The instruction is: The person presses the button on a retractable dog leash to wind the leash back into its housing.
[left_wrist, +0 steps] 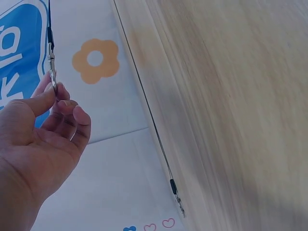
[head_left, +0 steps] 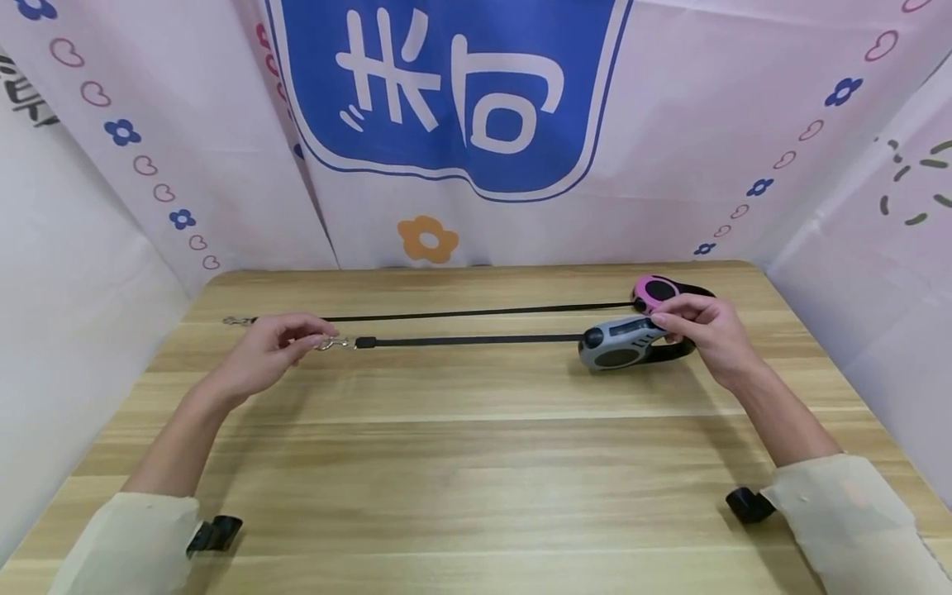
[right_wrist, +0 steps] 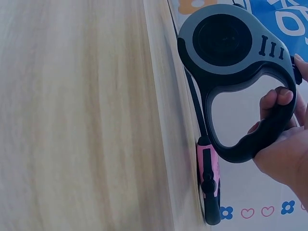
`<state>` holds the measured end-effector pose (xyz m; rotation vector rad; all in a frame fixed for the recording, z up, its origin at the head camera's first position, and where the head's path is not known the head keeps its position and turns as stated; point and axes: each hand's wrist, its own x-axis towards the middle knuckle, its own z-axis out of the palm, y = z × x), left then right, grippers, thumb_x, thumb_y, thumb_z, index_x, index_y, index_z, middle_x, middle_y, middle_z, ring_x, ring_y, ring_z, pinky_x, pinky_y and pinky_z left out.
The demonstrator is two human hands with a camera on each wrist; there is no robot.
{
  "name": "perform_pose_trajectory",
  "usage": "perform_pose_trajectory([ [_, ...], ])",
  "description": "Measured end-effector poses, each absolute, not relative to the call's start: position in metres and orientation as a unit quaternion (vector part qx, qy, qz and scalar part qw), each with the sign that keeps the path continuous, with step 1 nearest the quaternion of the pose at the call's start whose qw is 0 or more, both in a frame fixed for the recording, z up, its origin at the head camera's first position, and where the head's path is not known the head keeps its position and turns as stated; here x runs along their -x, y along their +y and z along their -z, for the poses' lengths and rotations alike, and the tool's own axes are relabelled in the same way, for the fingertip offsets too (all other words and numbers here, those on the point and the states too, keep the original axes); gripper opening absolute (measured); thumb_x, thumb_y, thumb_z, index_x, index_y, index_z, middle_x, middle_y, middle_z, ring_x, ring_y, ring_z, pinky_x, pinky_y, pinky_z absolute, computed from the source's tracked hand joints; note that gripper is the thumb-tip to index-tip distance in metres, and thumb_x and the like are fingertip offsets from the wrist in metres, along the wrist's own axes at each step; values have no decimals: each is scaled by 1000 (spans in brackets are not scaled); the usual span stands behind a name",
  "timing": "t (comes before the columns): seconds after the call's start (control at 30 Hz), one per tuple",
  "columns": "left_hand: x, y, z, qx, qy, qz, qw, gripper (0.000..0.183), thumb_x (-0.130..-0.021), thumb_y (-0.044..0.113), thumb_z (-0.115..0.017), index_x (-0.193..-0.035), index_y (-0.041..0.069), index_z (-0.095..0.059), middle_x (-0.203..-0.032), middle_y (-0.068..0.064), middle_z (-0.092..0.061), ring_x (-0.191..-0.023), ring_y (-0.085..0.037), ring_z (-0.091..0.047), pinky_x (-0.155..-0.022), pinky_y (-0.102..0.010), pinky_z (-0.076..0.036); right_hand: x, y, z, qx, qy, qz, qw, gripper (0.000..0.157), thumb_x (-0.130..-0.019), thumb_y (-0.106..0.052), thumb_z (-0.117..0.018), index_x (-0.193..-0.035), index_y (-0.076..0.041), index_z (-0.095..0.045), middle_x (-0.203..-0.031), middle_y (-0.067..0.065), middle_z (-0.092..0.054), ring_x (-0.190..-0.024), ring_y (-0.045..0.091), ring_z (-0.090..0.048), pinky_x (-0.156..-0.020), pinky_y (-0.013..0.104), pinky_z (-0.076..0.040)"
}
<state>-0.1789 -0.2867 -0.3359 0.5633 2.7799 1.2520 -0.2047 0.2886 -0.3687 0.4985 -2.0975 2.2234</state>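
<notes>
My left hand (head_left: 264,351) pinches the silver metal clip (head_left: 340,343) of a retractable dog leash between thumb and fingertips. From the clip, a black strap (head_left: 468,340) runs straight and taut across to the grey and black leash case (head_left: 617,344). My right hand (head_left: 710,337) grips the black looped handle (right_wrist: 269,137) of this case, fingers curled through the loop in the right wrist view. The case is raised over the table, with bone-shaped marks on its grey side.
Behind lies a second retractable leash with a pink case (head_left: 649,291), its black strap (head_left: 476,311) stretched leftward along the back of the wooden table (head_left: 476,479). Its metal clip (head_left: 236,321) lies at the far left. A printed cloth (head_left: 535,231) hangs behind the table.
</notes>
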Motion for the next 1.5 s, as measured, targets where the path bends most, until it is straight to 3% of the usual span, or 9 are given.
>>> perform_pose_trajectory([
  [0.17, 179, -285, 335, -184, 899, -398, 15, 22, -106, 1, -56, -122, -2, -70, -91, -6, -63, -67, -22, -49, -55, -26, -42, 206, 287, 368, -158, -675, -721, 19, 23, -95, 9, -67, -89, -10, -80, -83, -1, -76, -66, 9, -66, -62, 21, -54],
  [0.5, 179, -280, 332, -182, 896, -405, 24, 22, -106, 3, -56, -123, -1, -70, -86, -6, -58, -65, -17, -47, -54, -26, -41, 204, 282, 367, -158, -673, -722, 24, 33, -95, 16, -61, -88, -10, -79, -78, -1, -74, -64, 10, -66, -61, 22, -54],
  [1.07, 181, -271, 334, -195, 888, -415, 35, 21, -106, 1, -56, -121, -2, -70, -89, -8, -60, -65, -24, -48, -54, -25, -42, 204, 276, 367, -163, -677, -718, 25, 32, -94, 16, -61, -88, -10, -79, -77, -1, -74, -65, 8, -64, -61, 21, -53],
  [1.3, 182, -269, 336, -206, 886, -414, 32, 21, -105, 0, -56, -120, -2, -70, -90, -8, -62, -68, -17, -49, -57, -25, -43, 205, 275, 366, -164, -678, -717, 24, 32, -94, 16, -62, -88, -10, -79, -77, -1, -73, -65, 9, -63, -60, 21, -53],
  [1.5, 182, -269, 335, -206, 886, -415, 30, 21, -105, 0, -56, -120, -2, -70, -91, -8, -62, -67, -18, -49, -56, -25, -43, 206, 274, 365, -159, -690, -705, 25, 30, -94, 13, -64, -88, -12, -79, -77, -2, -73, -65, 8, -63, -61, 20, -54],
])
